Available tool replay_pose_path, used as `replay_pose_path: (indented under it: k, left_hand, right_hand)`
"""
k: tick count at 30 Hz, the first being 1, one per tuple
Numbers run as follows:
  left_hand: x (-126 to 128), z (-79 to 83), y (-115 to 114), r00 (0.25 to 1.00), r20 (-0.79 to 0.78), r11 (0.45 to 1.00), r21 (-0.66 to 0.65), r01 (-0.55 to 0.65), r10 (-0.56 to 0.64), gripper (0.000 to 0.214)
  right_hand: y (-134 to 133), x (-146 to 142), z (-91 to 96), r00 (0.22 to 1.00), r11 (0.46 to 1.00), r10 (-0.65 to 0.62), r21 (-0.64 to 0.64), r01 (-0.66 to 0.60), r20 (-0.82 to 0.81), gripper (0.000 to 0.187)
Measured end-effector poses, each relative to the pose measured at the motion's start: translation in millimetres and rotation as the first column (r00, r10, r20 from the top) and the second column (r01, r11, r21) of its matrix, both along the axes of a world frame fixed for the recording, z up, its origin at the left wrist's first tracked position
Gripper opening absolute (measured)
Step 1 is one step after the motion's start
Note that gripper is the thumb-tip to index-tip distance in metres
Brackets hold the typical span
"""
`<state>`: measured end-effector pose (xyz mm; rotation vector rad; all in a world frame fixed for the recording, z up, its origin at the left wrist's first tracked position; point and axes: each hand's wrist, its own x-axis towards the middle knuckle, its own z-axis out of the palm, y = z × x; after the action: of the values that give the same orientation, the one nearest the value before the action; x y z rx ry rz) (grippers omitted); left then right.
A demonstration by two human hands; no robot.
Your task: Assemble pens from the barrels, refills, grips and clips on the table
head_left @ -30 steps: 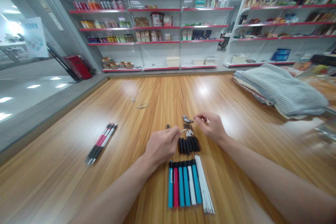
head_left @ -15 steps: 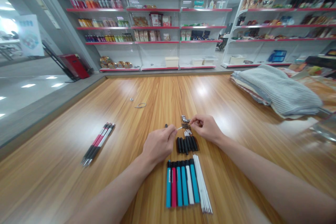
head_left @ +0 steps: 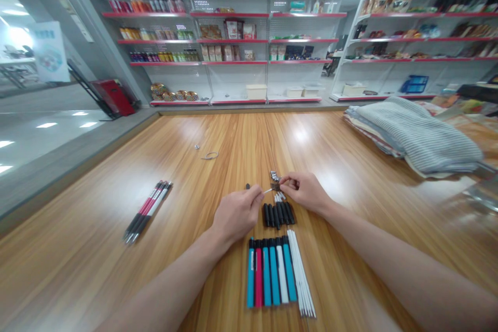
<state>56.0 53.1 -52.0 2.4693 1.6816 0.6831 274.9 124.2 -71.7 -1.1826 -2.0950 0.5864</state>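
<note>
Your left hand point(head_left: 236, 213) pinches a thin white refill point(head_left: 268, 190) by its rear end, tip aimed right. Your right hand point(head_left: 307, 192) closes its fingertips on something tiny at that tip, too small to identify; the hands nearly meet, so each steadies the other. Nearer you than both hands lie pen barrels point(head_left: 270, 279) and white refills point(head_left: 301, 280) in sorted rows. Between your hands sit black grips point(head_left: 278, 215). Well left of your left hand rest finished pens point(head_left: 148, 211). Far beyond your right hand, folded cloth point(head_left: 416, 135).

Both hands point(head_left: 237, 212) pinch small pen parts point(head_left: 274, 187) above sorted barrels point(head_left: 270, 277).
</note>
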Motion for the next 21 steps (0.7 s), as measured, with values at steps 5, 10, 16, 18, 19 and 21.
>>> replay_pose_path:
  k: [5,10,16,18,19,21]
  left_hand:
    - [0.3,-0.4,1.1,1.0,0.014,1.0,-0.01,0.01,-0.009,0.025]
    - [0.5,-0.1,1.1,0.999,0.028,1.0,-0.004,0.015,-0.015,0.026]
    - [0.6,1.3,0.3,0.999,0.037,1.0,-0.006,0.014,-0.013,0.027]
    - [0.6,1.1,0.3,0.999,0.033,1.0,-0.004,0.012,-0.012,0.026]
    - [0.6,0.8,0.3,0.999,0.031,1.0,-0.001,0.012,-0.011,0.026]
    - [0.5,0.3,0.3,1.0,0.023,1.0,0.001,0.013,-0.013,0.026]
  right_hand:
    - [-1.6,0.7,1.7,1.0,1.0,-0.015,0.009,0.015,0.013,0.011]
    - [-6.9,0.5,7.7,0.992,0.992,-0.113,0.053,0.11,0.063,0.017]
    - [-8.8,0.5,10.9,0.965,0.983,-0.157,0.129,0.131,0.21,0.018]
    - [-8.4,1.5,11.2,0.958,0.981,-0.154,0.153,0.119,0.243,0.014]
    - [-8.4,1.7,11.9,0.955,0.98,-0.15,0.169,0.109,0.257,0.012]
    - [-9.4,1.2,14.4,0.955,0.97,-0.144,0.228,0.085,0.258,0.01]
